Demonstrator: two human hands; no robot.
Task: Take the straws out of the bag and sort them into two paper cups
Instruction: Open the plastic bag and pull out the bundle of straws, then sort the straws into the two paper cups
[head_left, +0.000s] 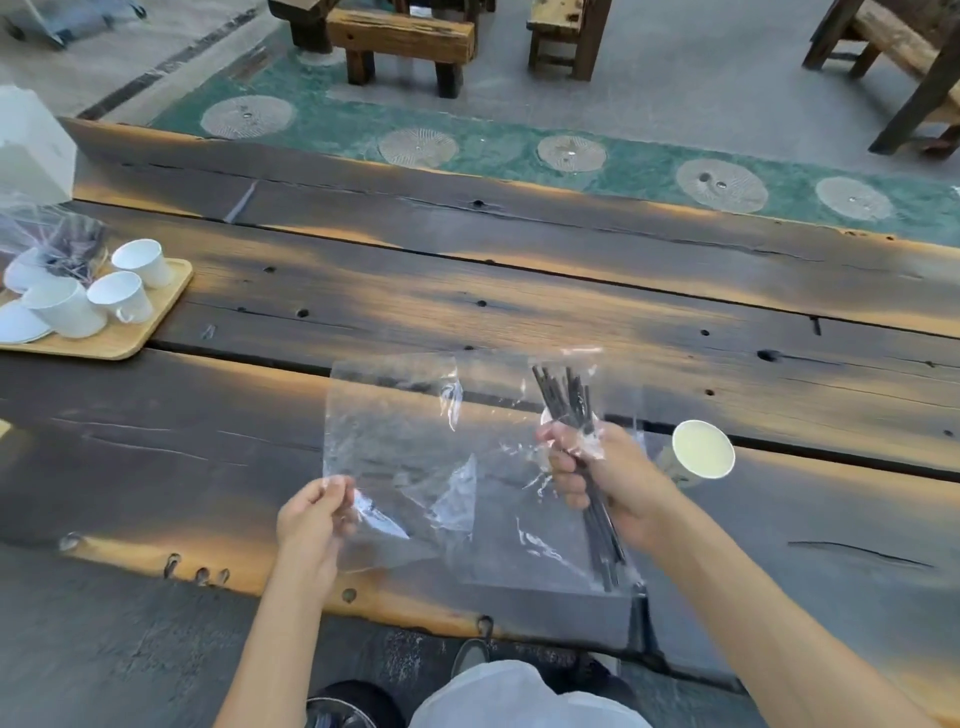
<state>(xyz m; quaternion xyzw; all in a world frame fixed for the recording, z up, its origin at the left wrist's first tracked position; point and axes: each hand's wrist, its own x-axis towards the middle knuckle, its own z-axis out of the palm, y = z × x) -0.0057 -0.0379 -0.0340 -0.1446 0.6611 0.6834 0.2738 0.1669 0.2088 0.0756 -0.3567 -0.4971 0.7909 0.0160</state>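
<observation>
A clear plastic bag (400, 441) hangs over the dark wooden table (519, 291). My left hand (311, 519) pinches its lower left corner. My right hand (597, 478) grips a bundle of black straws (566, 397) through the plastic at the bag's right side; the straws stick out above and below my fist. A white paper cup (701, 449) stands just right of my right hand, its mouth facing up. A sliver of a second white cup rim (545, 417) shows behind the straws, mostly hidden.
A wooden tray (150, 327) at the far left carries white ceramic cups, saucers and another plastic bag. A white box (31, 145) stands behind it. Wooden benches stand on the ground beyond the table. My knees show below the table's near edge.
</observation>
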